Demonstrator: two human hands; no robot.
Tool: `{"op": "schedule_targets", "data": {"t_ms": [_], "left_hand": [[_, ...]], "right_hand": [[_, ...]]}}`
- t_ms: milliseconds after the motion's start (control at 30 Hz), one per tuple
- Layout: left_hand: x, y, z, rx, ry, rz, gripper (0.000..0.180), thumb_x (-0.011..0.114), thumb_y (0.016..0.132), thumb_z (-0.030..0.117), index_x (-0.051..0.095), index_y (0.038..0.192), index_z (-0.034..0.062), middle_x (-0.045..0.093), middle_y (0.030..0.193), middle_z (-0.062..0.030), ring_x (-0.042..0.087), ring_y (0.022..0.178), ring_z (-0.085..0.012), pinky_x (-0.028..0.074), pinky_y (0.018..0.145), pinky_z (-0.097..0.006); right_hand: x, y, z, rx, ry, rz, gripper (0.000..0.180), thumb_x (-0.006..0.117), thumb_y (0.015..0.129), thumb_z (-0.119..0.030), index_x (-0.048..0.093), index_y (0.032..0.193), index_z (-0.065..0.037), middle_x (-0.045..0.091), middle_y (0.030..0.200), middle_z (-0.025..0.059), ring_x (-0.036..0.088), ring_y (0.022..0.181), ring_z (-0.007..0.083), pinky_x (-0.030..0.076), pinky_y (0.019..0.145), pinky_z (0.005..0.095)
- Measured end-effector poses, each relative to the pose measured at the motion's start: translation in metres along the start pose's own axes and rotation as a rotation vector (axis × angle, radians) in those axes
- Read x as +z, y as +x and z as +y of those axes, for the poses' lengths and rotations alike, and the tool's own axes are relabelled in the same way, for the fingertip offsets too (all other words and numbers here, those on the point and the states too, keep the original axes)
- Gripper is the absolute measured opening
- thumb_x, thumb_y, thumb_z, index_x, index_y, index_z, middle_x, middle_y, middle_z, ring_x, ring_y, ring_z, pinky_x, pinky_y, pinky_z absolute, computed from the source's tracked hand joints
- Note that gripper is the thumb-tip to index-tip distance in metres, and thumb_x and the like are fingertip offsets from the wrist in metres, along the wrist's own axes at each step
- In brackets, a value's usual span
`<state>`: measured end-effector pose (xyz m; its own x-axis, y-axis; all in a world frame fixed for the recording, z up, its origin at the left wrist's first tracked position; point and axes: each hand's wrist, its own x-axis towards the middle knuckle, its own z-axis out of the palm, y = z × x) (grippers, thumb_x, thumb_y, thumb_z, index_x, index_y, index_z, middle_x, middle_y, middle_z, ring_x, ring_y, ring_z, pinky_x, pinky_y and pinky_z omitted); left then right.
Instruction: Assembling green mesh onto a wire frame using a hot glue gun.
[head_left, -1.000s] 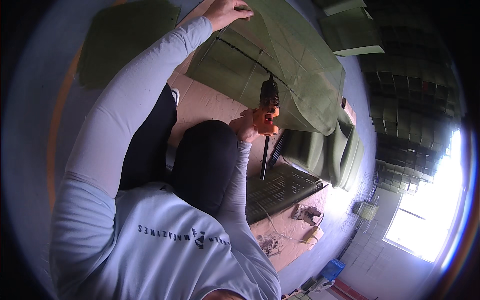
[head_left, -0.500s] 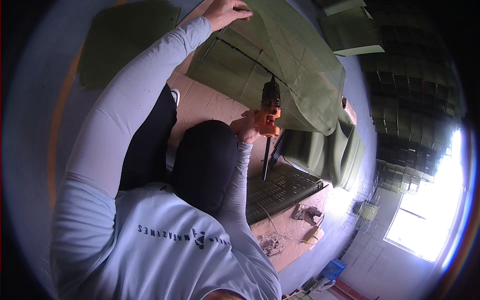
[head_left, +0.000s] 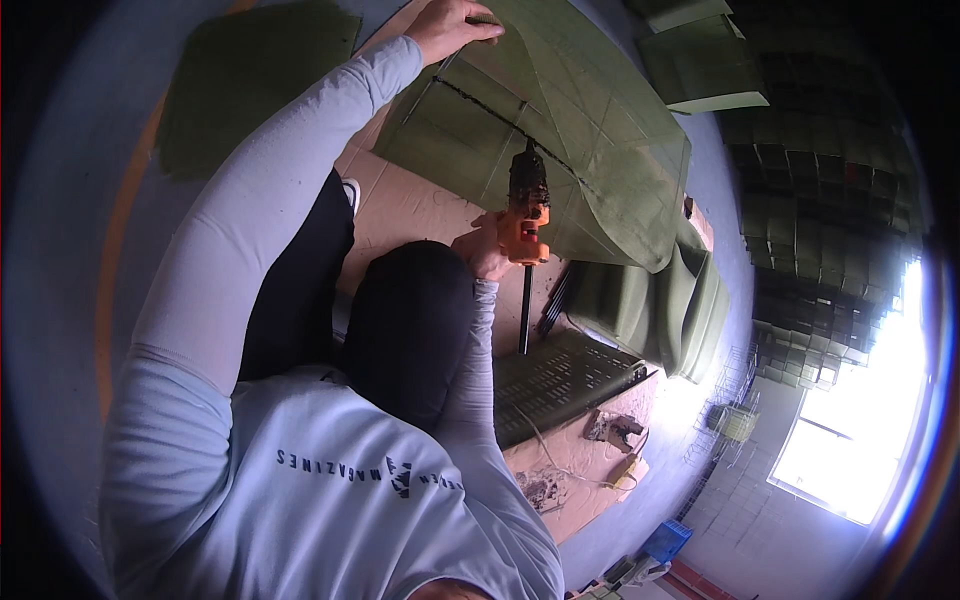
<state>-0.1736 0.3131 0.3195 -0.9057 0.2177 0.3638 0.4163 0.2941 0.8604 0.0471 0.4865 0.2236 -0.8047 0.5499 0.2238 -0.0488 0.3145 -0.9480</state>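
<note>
The orange power drill (head_left: 526,215) sits just above the centre of the view, its dark nose pointing toward 12 o'clock and pressed onto the olive-green panel (head_left: 560,120). The right hand (head_left: 485,245) is wrapped shut around the drill's handle from its 8 o'clock side. Toward 11 o'clock from the drill, at the top edge, the left hand (head_left: 450,25) grips the panel's upper rim with curled fingers, the arm stretched out in a pale grey sleeve (head_left: 260,210). At 6 o'clock below the drill lies a perforated green tray (head_left: 560,385) on brown cardboard (head_left: 410,205). More folded green pieces (head_left: 660,305) are stacked at 4 o'clock.
</note>
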Motion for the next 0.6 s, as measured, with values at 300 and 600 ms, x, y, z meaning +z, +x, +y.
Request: {"op": "schedule_targets", "data": {"t_ms": [300,600], "left_hand": [[-0.001,0.000,0.002,-0.011,0.015,0.002,0.026,0.061,0.077,0.022,0.064,0.088,-0.0015,0.066,0.077,-0.0102,0.061,0.069,-0.0170,0.046,0.064,-0.029],[-0.004,-0.001,0.000,-0.014,-0.009,-0.031,0.027,0.061,0.077,0.023,0.064,0.088,-0.0014,0.065,0.078,-0.0114,0.061,0.068,-0.0174,0.046,0.063,-0.029]], "right_hand": [[0.002,0.003,0.016,-0.010,-0.052,-0.184,0.009,0.059,0.075,-0.012,0.054,0.074,-0.004,0.057,0.065,0.0025,0.054,0.062,0.0124,0.043,0.062,0.0274],[0.011,0.001,0.007,-0.010,0.012,-0.071,0.009,0.059,0.075,-0.012,0.054,0.074,-0.004,0.058,0.064,0.0022,0.054,0.061,0.0122,0.043,0.063,0.0274]]}}
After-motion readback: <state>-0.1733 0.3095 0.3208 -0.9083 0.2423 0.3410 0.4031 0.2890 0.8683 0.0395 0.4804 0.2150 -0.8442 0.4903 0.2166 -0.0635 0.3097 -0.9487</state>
